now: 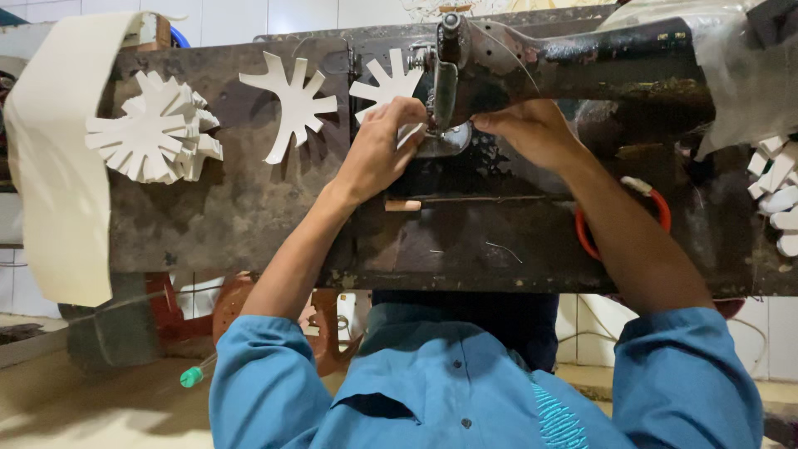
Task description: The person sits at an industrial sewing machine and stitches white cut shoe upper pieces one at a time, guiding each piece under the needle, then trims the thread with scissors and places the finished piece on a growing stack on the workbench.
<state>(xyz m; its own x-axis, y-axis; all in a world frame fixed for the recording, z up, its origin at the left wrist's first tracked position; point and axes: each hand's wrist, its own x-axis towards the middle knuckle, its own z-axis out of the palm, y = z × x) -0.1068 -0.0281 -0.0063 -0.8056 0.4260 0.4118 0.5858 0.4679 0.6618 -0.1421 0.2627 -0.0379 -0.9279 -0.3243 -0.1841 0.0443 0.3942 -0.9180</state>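
Note:
My left hand [378, 145] pinches a white, spiky star-shaped cut piece [386, 83] and holds it at the foot of a black sewing machine [573, 62]. My right hand [528, 129] reaches in from the right. Its curled fingertips sit against the presser foot [445, 137], close to my left fingers. Whether the right fingers grip the piece is hidden by the machine head. Both forearms stretch across the dark, worn table [249, 216].
A stack of the same white spiky pieces [154, 133] and one single piece [295, 100] lie to the left. A wide white strip [58, 158] hangs over the table's left end. More white pieces [777, 191] lie at the right edge, near an orange ring [661, 216].

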